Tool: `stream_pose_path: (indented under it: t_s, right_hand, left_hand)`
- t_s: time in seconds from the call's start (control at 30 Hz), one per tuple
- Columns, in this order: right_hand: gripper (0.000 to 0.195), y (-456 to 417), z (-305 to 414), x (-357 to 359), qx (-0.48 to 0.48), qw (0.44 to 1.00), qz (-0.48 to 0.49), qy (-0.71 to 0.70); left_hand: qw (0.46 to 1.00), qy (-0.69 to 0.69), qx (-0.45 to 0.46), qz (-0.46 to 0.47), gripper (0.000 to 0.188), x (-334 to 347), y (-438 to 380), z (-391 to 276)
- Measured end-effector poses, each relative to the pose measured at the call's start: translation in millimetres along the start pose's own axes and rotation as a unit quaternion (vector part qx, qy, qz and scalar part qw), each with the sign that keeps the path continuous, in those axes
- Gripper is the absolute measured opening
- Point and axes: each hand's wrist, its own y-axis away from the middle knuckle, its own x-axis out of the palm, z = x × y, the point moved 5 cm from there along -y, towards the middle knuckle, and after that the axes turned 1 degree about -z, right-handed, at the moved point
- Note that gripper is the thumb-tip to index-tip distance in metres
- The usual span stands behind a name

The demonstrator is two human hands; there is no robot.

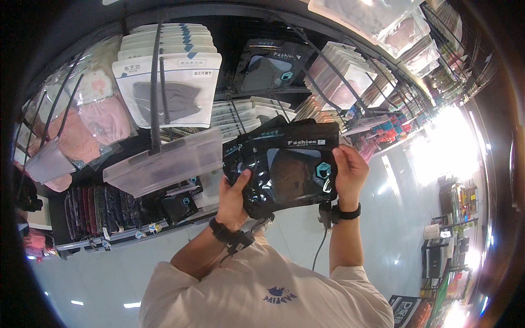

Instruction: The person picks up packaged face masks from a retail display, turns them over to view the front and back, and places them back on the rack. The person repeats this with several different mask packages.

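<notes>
Between my hands is a fanned stack of black face-mask packets, each with a clear window and printed writing. My left hand grips the stack's left side, thumb across the front. My right hand pinches the right edge of the front packet, thumb near its top corner. Behind the stack, on the rack, hangs a similar black packet. White mask packets hang on a hook to the upper left, the front one showing a grey mask through its window.
A clear plastic label holder juts from a hook left of my hands. Pink masks in clear bags hang farther left. Folded dark fabric items line the lower shelf. Metal hooks stick out at upper right. Tiled floor lies to the right.
</notes>
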Motion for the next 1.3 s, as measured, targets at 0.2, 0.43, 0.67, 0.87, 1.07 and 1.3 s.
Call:
stream_pose_path:
  t_s: [0.2, 0.43, 0.67, 0.87, 1.07, 1.3]
  right_hand:
    - [0.014, -7.3, -5.1, -19.0, 0.049, 0.992, -0.032, -0.113]
    - [0.015, -12.5, -2.7, -20.5, 0.099, 0.98, -0.055, -0.163]
    - [0.014, -14.8, 3.1, -7.5, 0.149, 0.944, -0.081, -0.283]
    - [0.015, -18.5, -6.7, -10.6, 0.149, 0.951, -0.073, -0.261]
    - [0.021, -25.3, -4.8, 0.5, 0.143, 0.959, -0.012, -0.245]
    - [0.023, -77.1, -12.6, 48.8, 0.066, 0.985, -0.019, -0.156]
  left_hand:
    - [0.999, 0.0, 0.0, -0.036, 0.027, -13.0, -9.6, 2.2]
    - [1.0, -0.01, 0.0, -0.004, 0.032, -12.9, -10.6, 2.1]
    - [1.0, -0.011, -0.001, -0.02, 0.031, -12.6, -11.4, -0.4]
    - [1.0, -0.001, 0.005, -0.009, 0.032, -10.3, -15.4, -1.6]
    - [1.0, 0.004, -0.003, -0.022, 0.034, -13.8, -19.1, -1.9]
    - [0.995, -0.039, -0.037, -0.089, 0.021, -18.2, -13.6, -3.2]
